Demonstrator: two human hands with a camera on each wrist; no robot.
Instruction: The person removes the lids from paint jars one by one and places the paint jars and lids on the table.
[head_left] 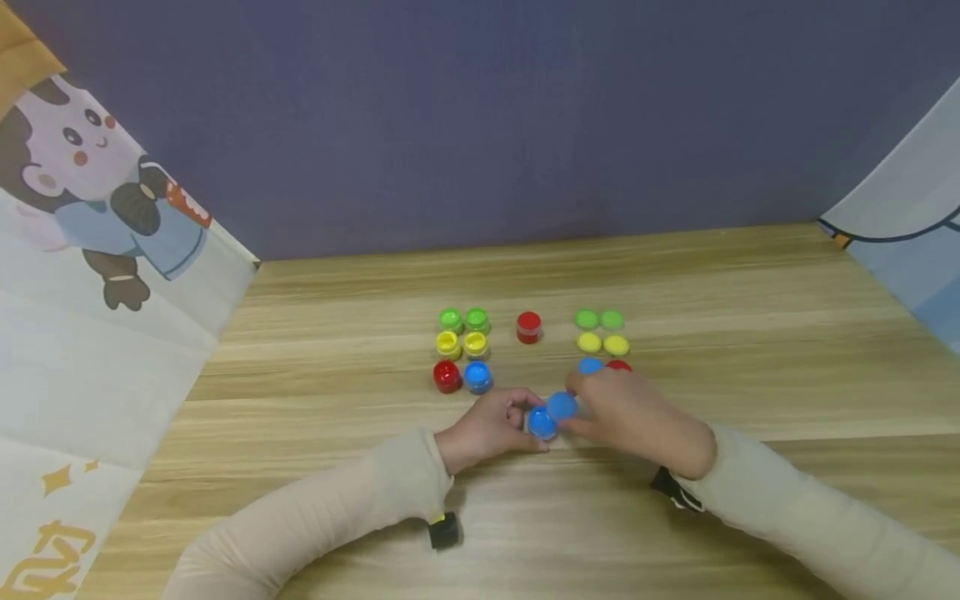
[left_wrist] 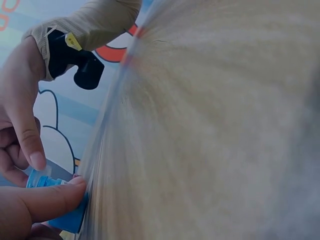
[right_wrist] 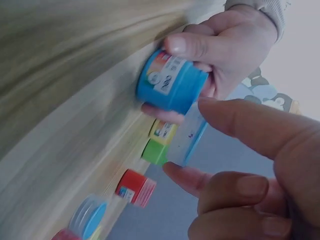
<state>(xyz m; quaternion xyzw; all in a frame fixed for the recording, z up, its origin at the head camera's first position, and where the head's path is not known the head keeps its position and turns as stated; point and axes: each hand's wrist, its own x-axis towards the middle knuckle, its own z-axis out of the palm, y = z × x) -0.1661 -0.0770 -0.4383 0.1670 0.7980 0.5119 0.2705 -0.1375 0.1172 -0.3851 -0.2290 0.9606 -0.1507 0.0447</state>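
A small open blue paint jar (head_left: 542,425) stands on the table, its label showing in the right wrist view. My left hand (head_left: 491,423) holds this jar between thumb and fingers. Pinched between the thumb and a finger of my right hand (head_left: 637,414) is a blue lid (head_left: 562,406) with a clear rim. The lid is tilted at the right side of the jar's mouth, partly overlapping it in the head view. In the right wrist view, the lid (right_wrist: 192,140) is beside the open end of the jar (right_wrist: 167,82). Under the right hand's fingers lies another blue lid (head_left: 590,366), partly hidden.
Open jars stand behind the left hand: two green (head_left: 476,320), two yellow (head_left: 448,345), one red (head_left: 447,377) and one blue (head_left: 477,378). A red-topped jar (head_left: 528,327) stands alone. Green lids (head_left: 587,318), yellow lids (head_left: 616,345) and a partly hidden red lid (head_left: 619,365) lie at right.
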